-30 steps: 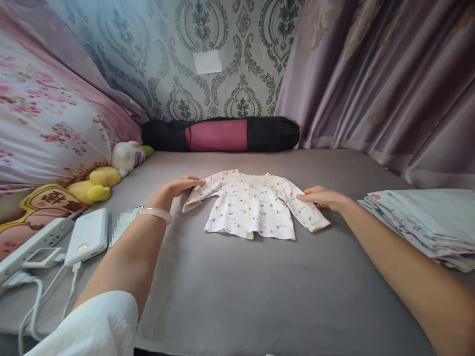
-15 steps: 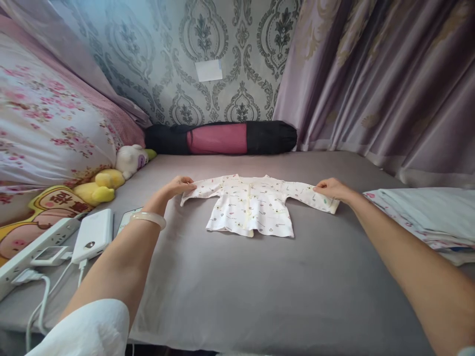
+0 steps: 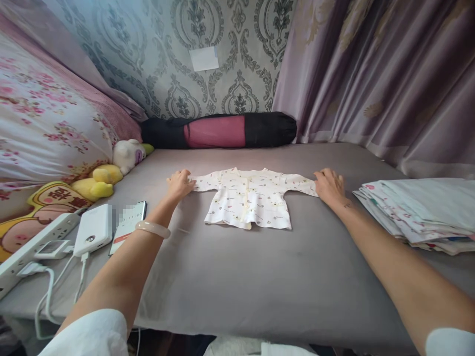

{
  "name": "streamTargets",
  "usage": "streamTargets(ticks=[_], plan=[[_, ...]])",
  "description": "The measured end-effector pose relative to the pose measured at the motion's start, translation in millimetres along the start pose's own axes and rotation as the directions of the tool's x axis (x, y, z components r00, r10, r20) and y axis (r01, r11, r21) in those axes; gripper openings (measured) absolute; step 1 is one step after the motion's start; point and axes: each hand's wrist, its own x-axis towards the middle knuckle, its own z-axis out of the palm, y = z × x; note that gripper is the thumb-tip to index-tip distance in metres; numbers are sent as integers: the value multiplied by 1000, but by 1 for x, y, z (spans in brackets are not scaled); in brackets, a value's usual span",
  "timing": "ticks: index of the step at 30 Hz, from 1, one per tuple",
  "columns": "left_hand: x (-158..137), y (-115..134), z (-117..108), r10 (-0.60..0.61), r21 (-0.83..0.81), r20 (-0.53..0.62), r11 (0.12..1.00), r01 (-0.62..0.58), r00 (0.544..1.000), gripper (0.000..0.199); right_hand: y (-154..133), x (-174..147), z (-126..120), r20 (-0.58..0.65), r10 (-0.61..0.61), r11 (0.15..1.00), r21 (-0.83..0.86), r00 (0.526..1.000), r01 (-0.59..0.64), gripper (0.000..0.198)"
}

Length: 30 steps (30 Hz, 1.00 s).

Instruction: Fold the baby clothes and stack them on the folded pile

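A small white baby shirt with a scattered print and a pale yellow front edging lies flat, its sleeves stretched out to both sides. My left hand, below a pale bangle, is closed at the end of the left sleeve and hides its cuff. At the other sleeve's end, my right hand is closed over the cuff with bent fingers. The shirt's body rests on the grey sheet between the two hands.
Folded clothes are stacked on the right. On the left are a power strip, a white power bank, a phone and plush toys. A black and pink roll bag lies along the wall.
My hands have shifted outward to the sleeve ends, now covering the cuffs. The right fingers have moved from the sleeve's upper edge to its end. The view has tilted slightly down.
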Motion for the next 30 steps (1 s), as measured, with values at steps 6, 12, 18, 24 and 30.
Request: streamTargets(ticks=[6,12,18,24,30], plan=[[-45,0,-10,89,-406,308,913,46,947,39,-39,-39,-30,279,9,953,290,960,-93,38],[-87,16,-11,54,-528,494,811,251,868,38,-74,-83,-43,483,-88,902,409,871,-135,39],[-100,27,-2,90,-594,538,745,302,838,39,-91,-95,-49,628,-83,843,458,774,-282,39],[-100,36,0,98,-571,649,717,398,754,45,-96,-93,-61,690,-71,773,495,721,-397,39],[-98,36,-6,58,-643,527,680,353,848,33,-89,-90,-61,695,-56,791,469,717,-393,40]])
